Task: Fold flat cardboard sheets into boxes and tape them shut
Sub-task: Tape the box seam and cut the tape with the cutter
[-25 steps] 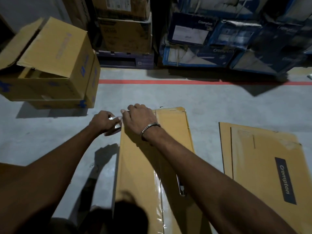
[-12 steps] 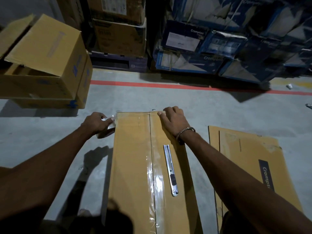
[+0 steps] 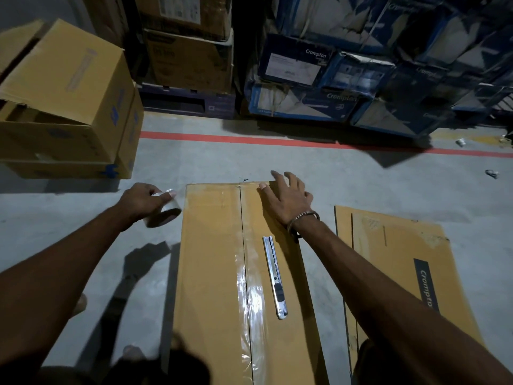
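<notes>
1. a folded cardboard box (image 3: 211, 273) lies on the concrete floor (image 3: 347, 179), long and tan, its two top flaps meeting at a centre seam covered by glossy clear tape (image 3: 251, 298).
2. a steel utility knife (image 3: 274, 276) lies on the right flap, parallel to the seam.
3. the right hand (image 3: 286, 200) presses near the box's far edge, fingers spread and straight.
4. the left hand (image 3: 141, 201) grips a clear tape roll (image 3: 163, 212) just beside the box's far left corner.
5. a flat cardboard sheet (image 3: 394, 262) printed "crompton" lies to the right.
6. a red line (image 3: 249, 140) crosses the grey floor; open cartons (image 3: 69, 107) stand far left, blue crompton boxes (image 3: 319, 79) stacked behind.
</notes>
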Motion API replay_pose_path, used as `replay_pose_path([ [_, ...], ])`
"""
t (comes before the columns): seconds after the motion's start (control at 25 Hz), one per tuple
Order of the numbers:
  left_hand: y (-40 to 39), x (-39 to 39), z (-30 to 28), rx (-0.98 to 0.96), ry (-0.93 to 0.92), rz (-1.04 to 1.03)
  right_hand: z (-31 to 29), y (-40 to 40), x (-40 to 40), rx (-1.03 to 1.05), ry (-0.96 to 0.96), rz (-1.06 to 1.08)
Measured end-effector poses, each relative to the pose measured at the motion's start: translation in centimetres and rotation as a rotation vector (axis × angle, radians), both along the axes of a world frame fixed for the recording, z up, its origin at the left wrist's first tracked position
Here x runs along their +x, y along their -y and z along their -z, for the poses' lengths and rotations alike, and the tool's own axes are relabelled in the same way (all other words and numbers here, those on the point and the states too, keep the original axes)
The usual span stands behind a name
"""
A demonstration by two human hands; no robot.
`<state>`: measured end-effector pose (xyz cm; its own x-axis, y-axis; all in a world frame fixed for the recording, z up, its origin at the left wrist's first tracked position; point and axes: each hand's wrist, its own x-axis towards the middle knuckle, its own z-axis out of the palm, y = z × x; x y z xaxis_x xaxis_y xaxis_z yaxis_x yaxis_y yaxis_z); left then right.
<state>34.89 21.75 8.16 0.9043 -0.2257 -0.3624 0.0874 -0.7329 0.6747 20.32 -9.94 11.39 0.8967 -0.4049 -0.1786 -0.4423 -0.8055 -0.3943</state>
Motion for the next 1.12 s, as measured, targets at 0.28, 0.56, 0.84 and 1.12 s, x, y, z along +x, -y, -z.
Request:
replay_pose_path([
  [0.28, -0.7, -0.3, -0.6, -0.054, -0.016, 0.001, -6.3, -4.5, -14.6, 0.233, -0.102, 0.176],
  [0.56, -1.8, 0.4, -1.1, -0.089, 0.017, 0.030, -5.0, -7.7, -16.3, 0.131, -0.203, 0.231],
  [0.84, -1.3, -0.1, -2.3, -0.205, 0.063, 0.053, -4.7, -7.3, -15.7, 0.293, -0.219, 0.301],
  [1.12, -1.3, 0.1, -3.1, -0.170, 0.141, 0.081, -7.8, -9.7, -14.1, 1.196, -0.082, 0.593],
])
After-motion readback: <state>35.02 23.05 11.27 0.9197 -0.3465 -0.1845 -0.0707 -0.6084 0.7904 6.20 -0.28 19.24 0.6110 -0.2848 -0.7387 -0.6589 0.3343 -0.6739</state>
